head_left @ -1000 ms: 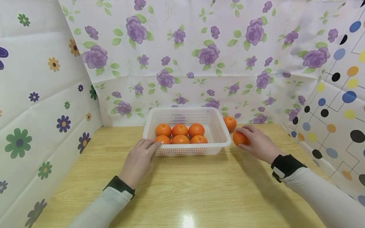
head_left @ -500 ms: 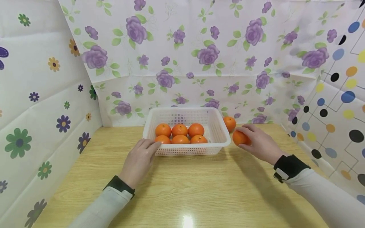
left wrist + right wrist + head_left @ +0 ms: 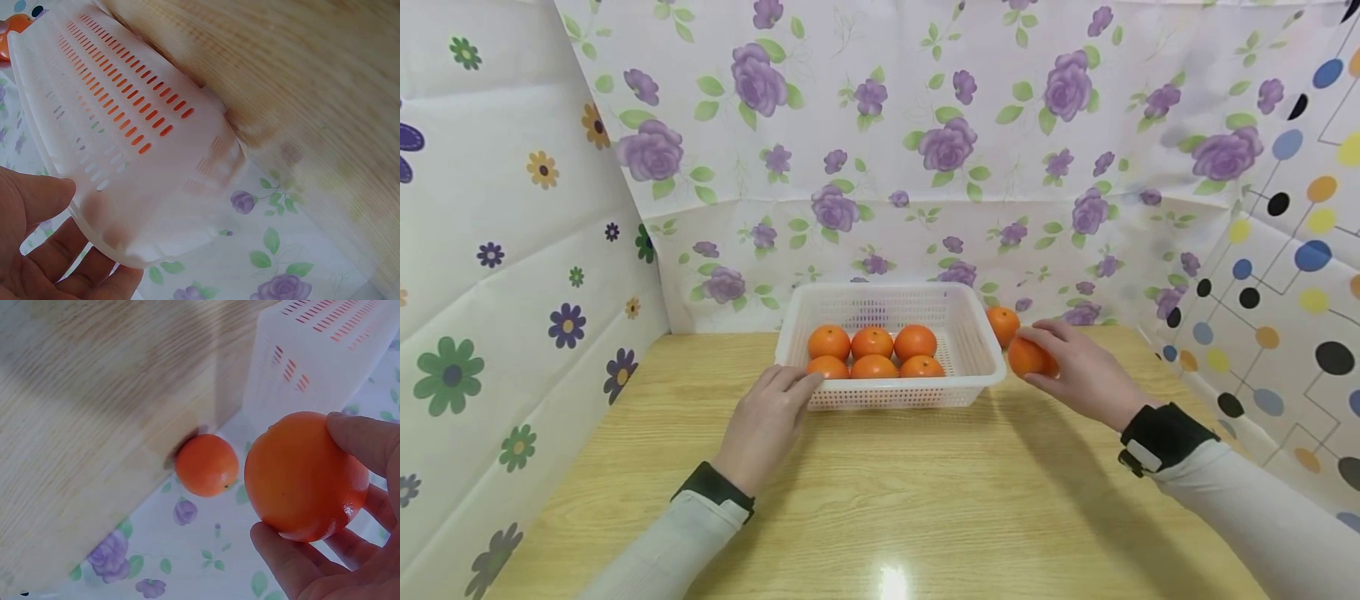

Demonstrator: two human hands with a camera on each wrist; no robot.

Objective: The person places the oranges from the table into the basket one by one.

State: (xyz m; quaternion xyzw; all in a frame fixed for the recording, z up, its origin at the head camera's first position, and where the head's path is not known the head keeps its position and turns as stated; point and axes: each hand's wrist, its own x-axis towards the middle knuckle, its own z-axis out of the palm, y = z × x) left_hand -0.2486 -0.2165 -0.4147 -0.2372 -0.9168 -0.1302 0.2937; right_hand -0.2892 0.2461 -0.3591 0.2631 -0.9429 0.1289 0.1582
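A white slotted plastic basket (image 3: 880, 385) stands on the table with several oranges (image 3: 874, 342) in two rows inside, toward its left. At its front left corner my left hand (image 3: 769, 425) grips the rim. The left wrist view has the thumb (image 3: 47, 197) on one side of the basket wall and the fingers on the other. Just right of the basket, my right hand (image 3: 1084, 371) holds an orange (image 3: 1028, 357) between thumb and fingers, above the table. Another orange (image 3: 207, 465) lies beyond it on the table, beside the basket's right end.
The wooden table (image 3: 880, 492) ends at a flowered cloth (image 3: 865, 150) hung behind the basket. More patterned cloth hangs at the left (image 3: 512, 275) and a dotted one (image 3: 1285, 275) at the right. The right part of the basket floor (image 3: 953, 354) shows bare.
My right hand has lifted the orange slightly and brought it a little to the left, toward the basket. My left hand and the basket have stayed in place.
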